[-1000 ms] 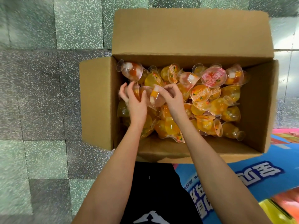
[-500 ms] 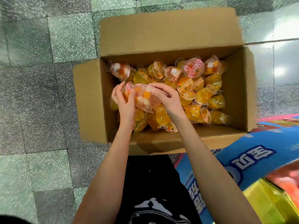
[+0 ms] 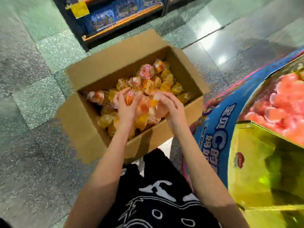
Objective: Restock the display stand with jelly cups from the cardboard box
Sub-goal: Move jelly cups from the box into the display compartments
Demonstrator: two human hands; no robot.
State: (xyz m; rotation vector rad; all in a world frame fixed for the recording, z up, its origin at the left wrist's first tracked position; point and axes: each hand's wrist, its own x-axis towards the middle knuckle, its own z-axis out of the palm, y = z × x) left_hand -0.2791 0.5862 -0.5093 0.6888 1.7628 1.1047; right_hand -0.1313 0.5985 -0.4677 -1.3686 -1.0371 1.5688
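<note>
One cardboard box (image 3: 148, 142), one display stand (image 3: 218, 129), left hand (image 3: 126, 111), right hand (image 3: 174, 112), many jelly cups (image 3: 164, 79)

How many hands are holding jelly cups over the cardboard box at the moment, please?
2: the left hand grips the jelly cups from the left, the right hand from the right, both above the cardboard box. No other hands show.

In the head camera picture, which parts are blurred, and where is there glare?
Head view: the display stand is smeared by motion blur, its pink cups indistinct; the cardboard box edges look jagged; bright glare lies on the floor beyond the box; the left hand and right hand, gripping jelly cups, are sharper.
</note>
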